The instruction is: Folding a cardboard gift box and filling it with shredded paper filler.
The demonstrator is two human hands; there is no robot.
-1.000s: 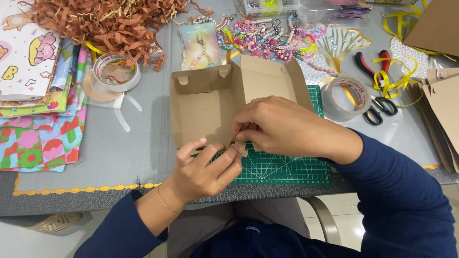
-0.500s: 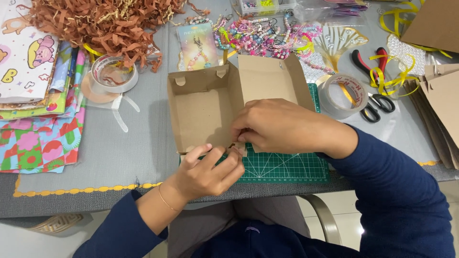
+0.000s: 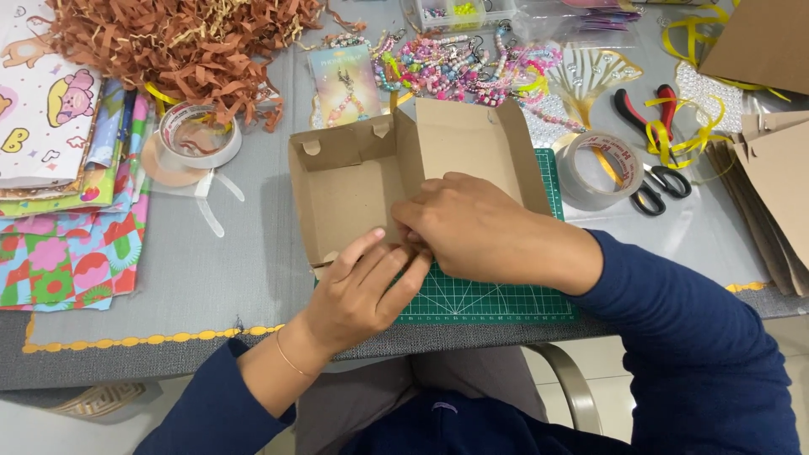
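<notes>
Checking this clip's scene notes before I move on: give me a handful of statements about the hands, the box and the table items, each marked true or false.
1. Both hands meet at the near edge of the brown cardboard box. True: the left hand and the right hand touch there.
2. The box is closed. False: it is open and empty inside.
3. A green cutting mat lies under the box and hands. True.
4. The scissors are in the right hand. False: they lie on the table to the right, beside a roll of clear tape.
5. Brown shredded paper is piled at the far left. True.
</notes>
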